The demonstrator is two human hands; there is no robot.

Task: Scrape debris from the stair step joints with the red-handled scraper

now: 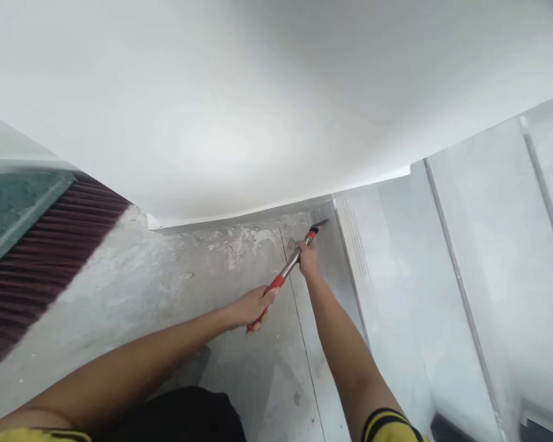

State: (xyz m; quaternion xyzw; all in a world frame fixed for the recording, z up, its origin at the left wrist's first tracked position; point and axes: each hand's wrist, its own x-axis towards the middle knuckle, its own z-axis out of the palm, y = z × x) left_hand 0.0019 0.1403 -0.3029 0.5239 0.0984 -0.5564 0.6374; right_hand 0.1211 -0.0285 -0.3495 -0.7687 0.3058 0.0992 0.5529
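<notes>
- Scraper (289, 268) — a long tool with a red grip at the near end, a bare metal shaft in the middle and a red collar near the far end — lies slanted between both hands, its blade end pressed into the far corner where the floor meets the white wall (239, 110).
- Left hand (253, 307) is wrapped around the red grip at the near, lower end of the tool, fingers curled shut on it.
- Right hand (307, 258) grasps the shaft farther up, just behind the red collar, closed around the metal; it sits ahead of the left hand and nearer the corner.
- Grey tiled floor (175, 294) under the tool carries patches of white residue (244, 239) along the wall's foot, just left of the blade end.
- Pale door frame (354, 245) stands just right of the right hand.
- Dark red ribbed surface (41, 258) lies well apart at the left edge.
- Both forearms are bare; yellow sleeves with black trim show at the bottom.
</notes>
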